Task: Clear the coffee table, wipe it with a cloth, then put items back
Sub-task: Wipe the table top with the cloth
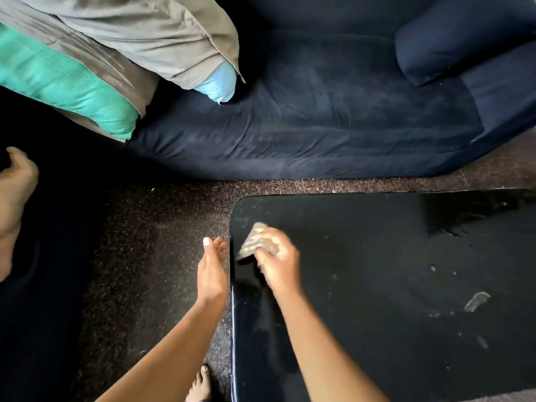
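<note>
The glossy black coffee table (391,256) fills the lower right of the view. My right hand (280,262) is closed on a small grey cloth (255,240) and presses it on the tabletop near the far left corner; the hand and cloth are blurred. My left hand (211,271) is held flat with fingers together and slightly cupped, just off the table's left edge and level with the cloth, holding nothing. Pale smudges and a grey scrap (477,301) lie on the tabletop to the right.
A dark blue sofa (333,111) runs behind the table, with a round bolster (452,39) at its right and grey, green and light blue pillows (116,53) at its left. Speckled dark floor (150,271) lies left of the table. Another person's foot (14,198) shows at far left.
</note>
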`<action>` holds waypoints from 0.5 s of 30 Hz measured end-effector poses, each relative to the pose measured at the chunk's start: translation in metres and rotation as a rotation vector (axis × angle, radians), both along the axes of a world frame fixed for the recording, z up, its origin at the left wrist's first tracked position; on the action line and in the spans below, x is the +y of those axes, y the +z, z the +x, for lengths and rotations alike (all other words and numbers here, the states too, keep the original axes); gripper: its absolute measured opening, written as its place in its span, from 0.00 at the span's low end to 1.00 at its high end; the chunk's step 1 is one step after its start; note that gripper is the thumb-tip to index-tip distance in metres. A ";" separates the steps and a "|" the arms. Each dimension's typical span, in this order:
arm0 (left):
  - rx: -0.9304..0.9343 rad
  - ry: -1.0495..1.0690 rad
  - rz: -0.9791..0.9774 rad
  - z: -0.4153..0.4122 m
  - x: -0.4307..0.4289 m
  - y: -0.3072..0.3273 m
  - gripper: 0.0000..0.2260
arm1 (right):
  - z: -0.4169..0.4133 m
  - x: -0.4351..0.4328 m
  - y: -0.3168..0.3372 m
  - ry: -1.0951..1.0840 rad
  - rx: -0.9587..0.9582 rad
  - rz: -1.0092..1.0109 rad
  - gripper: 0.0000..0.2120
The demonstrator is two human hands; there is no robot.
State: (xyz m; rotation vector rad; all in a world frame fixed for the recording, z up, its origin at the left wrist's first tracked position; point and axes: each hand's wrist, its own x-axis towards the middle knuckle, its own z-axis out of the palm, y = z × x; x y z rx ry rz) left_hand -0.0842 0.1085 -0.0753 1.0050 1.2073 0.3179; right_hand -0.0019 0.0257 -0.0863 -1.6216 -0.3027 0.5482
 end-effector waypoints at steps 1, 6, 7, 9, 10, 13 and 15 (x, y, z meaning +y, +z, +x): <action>0.005 -0.026 0.010 0.002 0.002 0.000 0.27 | 0.021 -0.012 0.001 -0.033 -0.023 -0.015 0.16; 0.034 -0.102 0.008 0.015 0.007 -0.003 0.29 | 0.138 -0.076 0.022 0.144 -0.702 -0.589 0.09; 0.042 -0.106 0.007 0.016 0.007 -0.005 0.29 | 0.153 -0.081 0.021 0.211 -0.725 -0.706 0.08; 0.052 -0.108 0.011 0.016 0.007 -0.007 0.29 | 0.170 -0.078 0.008 0.367 -0.743 -0.905 0.09; 0.050 -0.110 0.018 0.016 0.007 -0.007 0.29 | 0.171 -0.071 0.000 0.437 -0.753 -0.941 0.10; 0.029 -0.085 0.018 0.014 0.008 -0.007 0.29 | 0.150 -0.029 -0.017 0.495 -0.767 -0.854 0.09; -0.001 -0.055 -0.017 0.014 0.010 -0.008 0.28 | 0.126 0.005 -0.025 0.470 -0.743 -0.732 0.07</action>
